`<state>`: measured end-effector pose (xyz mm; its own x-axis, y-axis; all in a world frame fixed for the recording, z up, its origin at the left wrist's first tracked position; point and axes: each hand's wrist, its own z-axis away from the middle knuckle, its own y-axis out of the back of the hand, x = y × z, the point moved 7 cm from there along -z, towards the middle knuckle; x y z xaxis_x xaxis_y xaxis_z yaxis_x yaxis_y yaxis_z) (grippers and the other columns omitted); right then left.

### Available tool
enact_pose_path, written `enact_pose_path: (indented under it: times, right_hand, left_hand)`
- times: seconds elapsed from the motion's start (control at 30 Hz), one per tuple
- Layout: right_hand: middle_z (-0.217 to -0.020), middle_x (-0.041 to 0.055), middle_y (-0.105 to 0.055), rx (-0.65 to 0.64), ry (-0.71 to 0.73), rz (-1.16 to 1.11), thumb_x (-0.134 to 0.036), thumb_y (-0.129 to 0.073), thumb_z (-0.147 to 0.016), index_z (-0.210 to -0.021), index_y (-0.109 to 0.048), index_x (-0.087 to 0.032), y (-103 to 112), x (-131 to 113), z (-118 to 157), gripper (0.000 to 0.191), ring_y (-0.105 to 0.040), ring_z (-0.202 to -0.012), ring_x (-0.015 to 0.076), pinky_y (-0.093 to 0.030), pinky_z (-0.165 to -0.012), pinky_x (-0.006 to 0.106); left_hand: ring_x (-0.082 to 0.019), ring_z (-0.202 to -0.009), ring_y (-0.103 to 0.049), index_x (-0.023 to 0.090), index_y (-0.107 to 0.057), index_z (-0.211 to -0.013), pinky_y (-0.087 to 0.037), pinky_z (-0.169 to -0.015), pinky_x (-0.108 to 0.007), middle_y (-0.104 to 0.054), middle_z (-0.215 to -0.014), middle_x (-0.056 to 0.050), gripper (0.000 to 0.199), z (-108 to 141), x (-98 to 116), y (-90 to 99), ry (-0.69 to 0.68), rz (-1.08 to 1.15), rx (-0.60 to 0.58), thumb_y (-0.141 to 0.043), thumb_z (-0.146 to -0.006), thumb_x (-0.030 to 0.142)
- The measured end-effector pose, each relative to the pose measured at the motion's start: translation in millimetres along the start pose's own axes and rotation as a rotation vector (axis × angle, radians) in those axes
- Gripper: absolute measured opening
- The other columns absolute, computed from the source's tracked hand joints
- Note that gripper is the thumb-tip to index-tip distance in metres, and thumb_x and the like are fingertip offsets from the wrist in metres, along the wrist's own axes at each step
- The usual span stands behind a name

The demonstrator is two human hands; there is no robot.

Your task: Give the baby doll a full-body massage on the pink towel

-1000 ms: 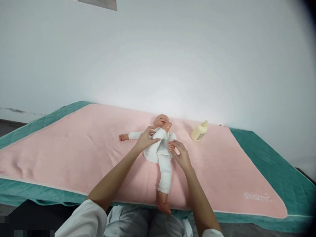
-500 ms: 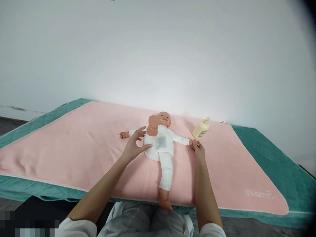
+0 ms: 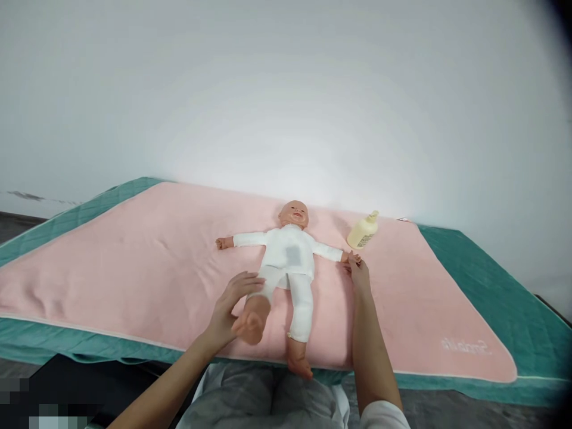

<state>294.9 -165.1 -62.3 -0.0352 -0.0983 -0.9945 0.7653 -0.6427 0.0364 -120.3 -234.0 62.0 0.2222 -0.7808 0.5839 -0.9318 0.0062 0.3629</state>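
Right fingers (image 3: 354, 266) holding doll (image 3: 277, 249) by hand (image 3: 344, 257), left fingers (image 3: 243, 285) at raised leg (image 3: 259, 304)

The green-covered bed (image 3: 489, 289) carries a pink blanket (image 3: 156, 268), spread wide over it. On this blanket there are two things — a white-dressed doll (image 3: 286, 245), lying on its back, and a pale yellow pump bottle (image 3: 361, 232).
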Motion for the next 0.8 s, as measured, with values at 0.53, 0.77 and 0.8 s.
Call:
enact_pose_path:
  times: [0.53,0.77,0.8]
  right_hand:
    - [-0.07,0.0012,-0.067,0.049,-0.051,-0.084,-0.059,-0.069,-0.067,-0.083,-0.056,-0.018,0,3,-2,0.046,-0.064,-0.062,0.0148,-0.049,-0.048,0.023]
    - [-0.069,0.0021,-0.066,0.065,-0.055,-0.108,-0.053,-0.073,-0.062,-0.077,-0.054,-0.019,1,2,-3,0.042,-0.064,-0.062,0.0161,-0.05,-0.048,0.024]
    - [-0.07,0.0024,-0.066,0.067,-0.053,-0.112,-0.052,-0.073,-0.062,-0.077,-0.055,-0.018,1,1,-2,0.041,-0.064,-0.063,0.0162,-0.05,-0.049,0.024]
  left_hand:
    - [-0.029,-0.132,-0.045,0.033,-0.045,-0.139,-0.044,-0.103,-0.049,-0.058,-0.135,-0.008,0.057,91,-11,1.0,-0.214,-0.279,-0.483,-0.063,-0.085,0.034]
    - [-0.029,-0.135,-0.04,0.03,-0.041,-0.143,-0.043,-0.105,-0.049,-0.056,-0.137,-0.009,0.062,104,-17,-4.6,-0.215,-0.375,-0.512,-0.063,-0.086,0.035]
    - [-0.029,-0.135,-0.041,0.029,-0.04,-0.143,-0.043,-0.105,-0.05,-0.056,-0.137,-0.01,0.061,106,-16,-5.2,-0.216,-0.377,-0.499,-0.062,-0.086,0.035]
